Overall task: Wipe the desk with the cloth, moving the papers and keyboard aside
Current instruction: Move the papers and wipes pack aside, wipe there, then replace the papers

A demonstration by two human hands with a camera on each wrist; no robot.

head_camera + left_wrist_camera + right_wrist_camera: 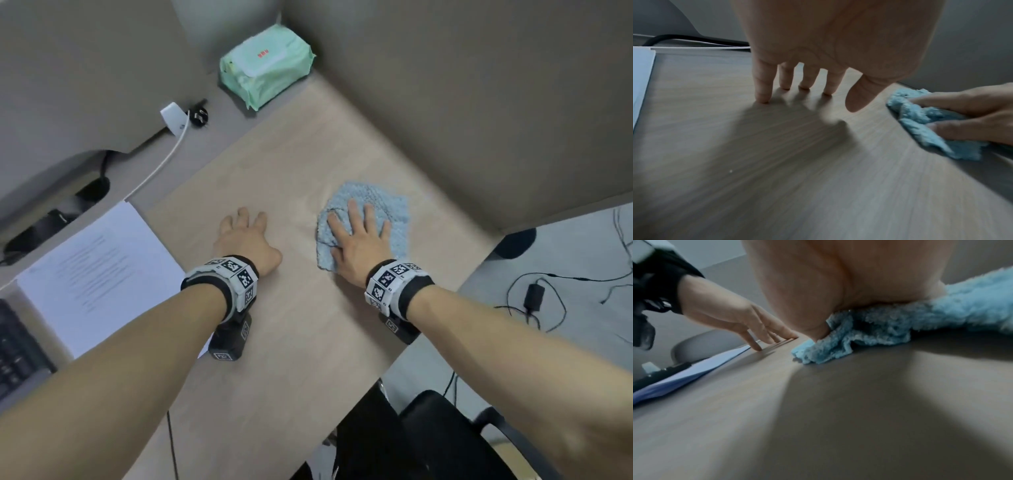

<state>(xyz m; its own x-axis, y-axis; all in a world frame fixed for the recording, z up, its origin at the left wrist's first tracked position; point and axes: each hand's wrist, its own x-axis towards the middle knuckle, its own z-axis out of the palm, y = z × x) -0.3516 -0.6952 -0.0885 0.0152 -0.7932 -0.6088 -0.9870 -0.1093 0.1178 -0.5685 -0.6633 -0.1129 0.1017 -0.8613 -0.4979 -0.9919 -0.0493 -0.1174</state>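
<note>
The right hand is lying flat w/ fingers spread and straight, palm pressing down on the blue cloth; nothing is curled round it, it's just pinning the fabric to the surface. The cloth is sitting bunched under the palm and spilling out past the fingertips and to the thumb side, so only part of it is under load. Just to that hand's inner side, apart from the cloth, the left hand is propped on its straight fingertips, holding nothing, looks like a brace. Further out past the left hand the papers are lying on the surface w/ the keyboard beyond them at the edge of view, both seemingly already shifted aside, so the wipe is prob. mid-way over the cleared patch. Far ahead of both hands, in the corner, a green pack of wipes is resting, and a white charger w/ cable is lying ahead of the left hand. Risks from here: since the cloth is only pressed, not gripped, a fast stroke could be letting it roll up or slip out from under the palm, esp. w/ those loose folds. A stroke toward the left could be running the cloth into the braced fingers or nudging the paper edge, creasing or sliding sheets. A long push forward could be catching the cable. The surface edge is close on the right hand's outer side, so a wide sweep could be dragging the cloth off it.
</note>
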